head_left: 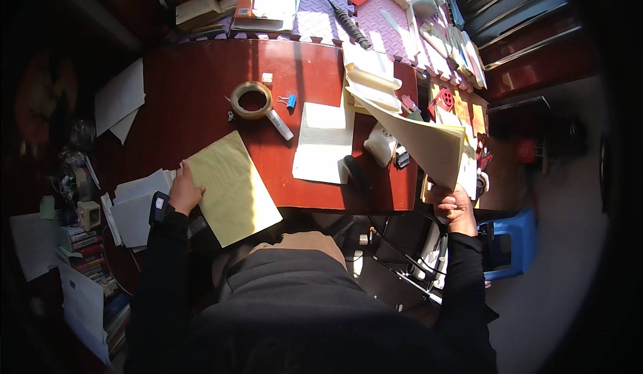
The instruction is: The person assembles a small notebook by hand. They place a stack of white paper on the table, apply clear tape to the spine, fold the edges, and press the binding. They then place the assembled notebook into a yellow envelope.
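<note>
My left hand [185,190] is closed on the left edge of a yellow paper sheet [234,190], the thumb lying over it. That sheet is tilted and its lower part juts past the desk's front edge. At the right, my right hand [453,206] grips the lower end of a bundle of paper sheets [429,143], which bends up and away to the left. Between my hands a white paper sheet [323,143] lies on the desk. Beyond the yellow sheet are a roll of tape [251,101], a blue binder clip [288,101] and a small white tube [280,125].
The red-brown desk [194,72] has purple foam mats [325,16] at its far side, bearing books and papers. White papers [137,206] lie beside my left hand. A blue plastic stool [512,243] stands on the floor at the right. Books [87,240] are stacked at the left.
</note>
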